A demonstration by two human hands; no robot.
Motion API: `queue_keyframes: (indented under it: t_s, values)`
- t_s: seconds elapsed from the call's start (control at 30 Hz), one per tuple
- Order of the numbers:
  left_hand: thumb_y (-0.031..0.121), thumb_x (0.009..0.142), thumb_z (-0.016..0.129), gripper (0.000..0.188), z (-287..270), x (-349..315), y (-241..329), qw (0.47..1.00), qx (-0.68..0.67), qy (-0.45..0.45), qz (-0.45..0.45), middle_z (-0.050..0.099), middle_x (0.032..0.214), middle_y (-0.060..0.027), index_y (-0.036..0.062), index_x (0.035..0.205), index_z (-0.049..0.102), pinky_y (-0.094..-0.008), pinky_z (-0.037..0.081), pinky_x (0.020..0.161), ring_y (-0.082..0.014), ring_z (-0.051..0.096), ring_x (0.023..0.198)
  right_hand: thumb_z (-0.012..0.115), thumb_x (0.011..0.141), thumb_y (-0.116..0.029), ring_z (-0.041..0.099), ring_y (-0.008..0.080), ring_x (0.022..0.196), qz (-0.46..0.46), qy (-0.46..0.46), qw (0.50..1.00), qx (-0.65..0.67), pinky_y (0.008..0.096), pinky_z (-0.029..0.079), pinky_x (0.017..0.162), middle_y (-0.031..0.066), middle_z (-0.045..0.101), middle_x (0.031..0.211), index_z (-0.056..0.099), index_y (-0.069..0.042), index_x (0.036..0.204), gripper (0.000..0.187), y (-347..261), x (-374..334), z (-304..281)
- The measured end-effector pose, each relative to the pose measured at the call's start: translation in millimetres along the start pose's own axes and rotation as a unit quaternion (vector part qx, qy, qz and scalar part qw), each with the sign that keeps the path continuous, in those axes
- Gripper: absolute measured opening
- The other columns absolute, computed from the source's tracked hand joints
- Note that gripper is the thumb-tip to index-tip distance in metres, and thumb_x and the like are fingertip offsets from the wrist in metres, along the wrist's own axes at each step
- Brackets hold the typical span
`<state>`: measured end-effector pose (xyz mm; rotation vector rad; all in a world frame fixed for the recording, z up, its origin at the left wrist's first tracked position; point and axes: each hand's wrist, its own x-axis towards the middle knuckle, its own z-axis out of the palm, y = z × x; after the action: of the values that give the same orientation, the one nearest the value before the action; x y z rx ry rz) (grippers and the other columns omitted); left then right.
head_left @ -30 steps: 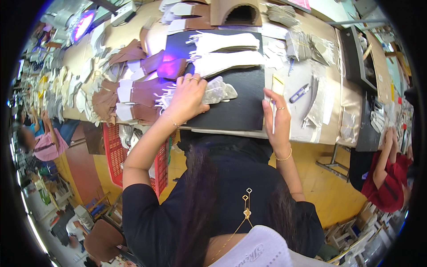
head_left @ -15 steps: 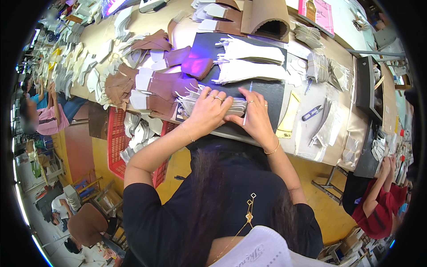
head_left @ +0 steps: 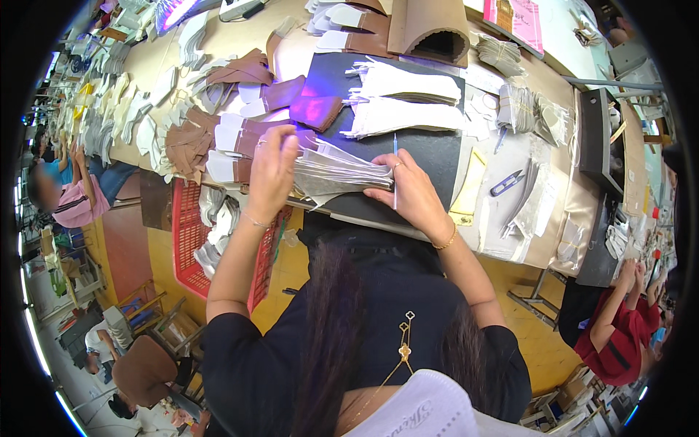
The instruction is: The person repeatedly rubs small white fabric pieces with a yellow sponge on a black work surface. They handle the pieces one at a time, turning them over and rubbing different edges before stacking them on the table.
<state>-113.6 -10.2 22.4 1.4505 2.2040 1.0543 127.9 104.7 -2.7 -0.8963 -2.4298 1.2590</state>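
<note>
My right hand (head_left: 413, 191) is closed on the right end of a stack of thin grey-white cut pieces (head_left: 338, 176). A slim blue-and-white pen-like stick (head_left: 395, 156) also stands up between its fingers. Loose and fanned apart, the left ends of the pieces point toward my left hand (head_left: 272, 175). That hand is raised beside them, fingers loosely extended and holding nothing I can see. Behind the stack, two piles of white strips with frayed ends (head_left: 404, 116) lie on a black board (head_left: 429, 153).
Brown and white cut pieces (head_left: 193, 142) cover the left of the table. To the right lie a yellow strip (head_left: 468, 191), blue thread snips (head_left: 507, 183) and tied bundles (head_left: 517, 109). A red basket (head_left: 191, 240) stands below the table edge. Other people sit at both sides.
My left hand has let go of the stack and moved left and up. The stack's left ends have spread apart and are now uncovered. My right hand keeps its grip.
</note>
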Motion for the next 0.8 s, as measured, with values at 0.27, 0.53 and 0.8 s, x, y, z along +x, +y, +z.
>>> queue_keyframes:
  t_s: [0.27, 0.53, 0.8]
  values:
    - [0.042, 0.107, 0.042, 0.050, 5, -13, -13, 0.992, 0.107, -0.049, 0.046, 0.068, 0.116, -0.0173, 0.0027, 0.135, 0.056, -0.0473, 0.038, 0.101, -0.0340, 0.061, 0.114, 0.087, 0.075, -0.009, 0.065, 0.0290, 0.097, -0.082, 0.055, 0.995, 0.012, 0.0367, 0.055, 0.084, 0.0103, 0.060, 0.108, 0.068, -0.009, 0.117, 0.046, -8, -42, -48]
    - [0.065, 0.070, 0.081, 0.104, 21, -13, 87, 0.927, 0.184, -0.108, 0.310, 0.036, 0.158, -0.0183, 0.0117, 0.152, 0.045, -0.0562, 0.027, 0.117, -0.0375, 0.032, 0.146, 0.084, 0.076, -0.004, 0.064, 0.0309, 0.110, -0.194, 0.135, 0.971, -0.025, 0.0378, 0.054, 0.094, 0.0118, 0.065, 0.121, 0.065, -0.009, 0.123, 0.051, 39, -49, -48]
    - [0.026, 0.077, 0.080, 0.081, 79, 14, 96, 0.838, 0.337, -0.282, 0.324, 0.062, 0.119, -0.0132, 0.0000, 0.146, 0.046, -0.0495, 0.041, 0.101, -0.0297, 0.058, 0.115, 0.081, 0.082, -0.017, 0.061, 0.0305, 0.116, -0.129, 0.144, 0.981, 0.015, 0.0403, 0.046, 0.098, 0.0102, 0.064, 0.129, 0.062, -0.012, 0.131, 0.052, 64, -52, -35]
